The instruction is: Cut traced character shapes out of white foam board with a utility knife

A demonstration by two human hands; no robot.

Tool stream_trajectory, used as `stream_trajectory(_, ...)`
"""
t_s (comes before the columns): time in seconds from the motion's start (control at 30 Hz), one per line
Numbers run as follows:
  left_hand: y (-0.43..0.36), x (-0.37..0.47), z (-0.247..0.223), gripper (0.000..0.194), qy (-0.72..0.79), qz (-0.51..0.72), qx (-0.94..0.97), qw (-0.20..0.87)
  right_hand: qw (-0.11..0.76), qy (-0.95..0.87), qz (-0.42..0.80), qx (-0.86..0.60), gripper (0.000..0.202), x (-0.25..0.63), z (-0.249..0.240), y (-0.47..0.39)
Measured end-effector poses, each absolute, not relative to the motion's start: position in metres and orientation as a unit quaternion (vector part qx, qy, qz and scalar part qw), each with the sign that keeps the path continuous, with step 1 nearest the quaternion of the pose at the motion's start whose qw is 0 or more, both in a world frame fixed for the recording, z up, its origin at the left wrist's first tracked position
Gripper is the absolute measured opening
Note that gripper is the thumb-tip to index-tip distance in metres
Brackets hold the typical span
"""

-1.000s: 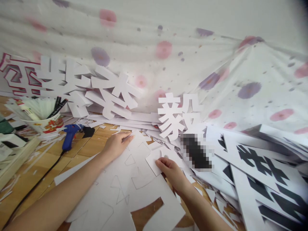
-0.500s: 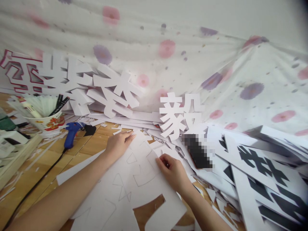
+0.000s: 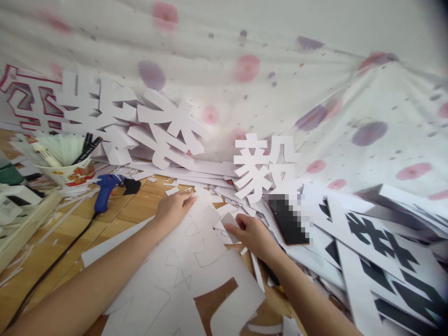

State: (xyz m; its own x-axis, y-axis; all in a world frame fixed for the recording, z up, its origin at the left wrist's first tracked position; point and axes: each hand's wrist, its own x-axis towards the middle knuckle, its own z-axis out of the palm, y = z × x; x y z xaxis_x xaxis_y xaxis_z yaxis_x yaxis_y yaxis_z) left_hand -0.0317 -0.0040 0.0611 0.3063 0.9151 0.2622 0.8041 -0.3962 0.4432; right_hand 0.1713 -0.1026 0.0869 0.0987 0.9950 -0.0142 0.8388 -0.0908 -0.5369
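Note:
A large white sheet (image 3: pixel 150 280) with pencilled outlines and cut-out gaps lies before me on the wooden table. My left hand (image 3: pixel 176 208) is at its far end, thumb and fingers closed on the edge. My right hand (image 3: pixel 252 234) is closed on a small white paper piece (image 3: pixel 229 220), pinched between thumb and fingers just off the sheet's right side. The sheet's right edge now has a notch, with scraps and table showing beyond it. Both hands' fingertips are partly hidden.
A blue glue gun (image 3: pixel 104 193) with a black cord lies left, near a paper tub (image 3: pixel 72 175) of pens and glue sticks. White cut-out characters (image 3: pixel 168 126) stand at the back. A phone (image 3: pixel 289 221) and black-and-white boards (image 3: pixel 381 242) lie right, among paper scraps.
My right hand has come away from the sheet, slightly right and up, with the small paper piece separated. My left hand stays at the far end. The view has shifted slightly.

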Motion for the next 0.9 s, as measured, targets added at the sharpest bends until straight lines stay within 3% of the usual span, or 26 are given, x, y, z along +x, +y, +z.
stream_trajectory(0.1, -0.003, -0.031, 0.061, 0.036, 0.537, 0.252, 0.795, 0.130, 0.203, -0.625, 0.156, -0.737, 0.035, 0.194, 0.089, -0.105)
stream_trajectory(0.23, -0.004, -0.031, 0.062, 0.036, 0.529, 0.268, 0.792, 0.147, 0.243, -0.554, 0.000, -0.796, 0.035, 0.230, 0.087, -0.120)
stream_trajectory(0.37, -0.002, -0.031, 0.065, 0.038, 0.509, 0.298, 0.794, 0.145, 0.108, -0.599, 0.094, -0.788, 0.032, 0.247, 0.070, -0.146)
stream_trajectory(0.47, 0.004, -0.027, 0.073, 0.037, 0.462, 0.331, 0.811, 0.141, 0.076, -0.617, 0.107, -0.776, 0.027, 0.246, 0.049, -0.163)
stream_trajectory(0.7, 0.018, -0.010, 0.090, 0.034, 0.373, 0.371, 0.831, 0.182, 0.110, -0.608, 0.135, -0.775, 0.020, 0.246, 0.036, -0.170)
stream_trajectory(0.9, 0.011, -0.002, 0.090, 0.035, 0.344, 0.366, 0.821, 0.271, 0.287, -0.692, 0.252, -0.613, 0.026, 0.242, 0.058, -0.177)
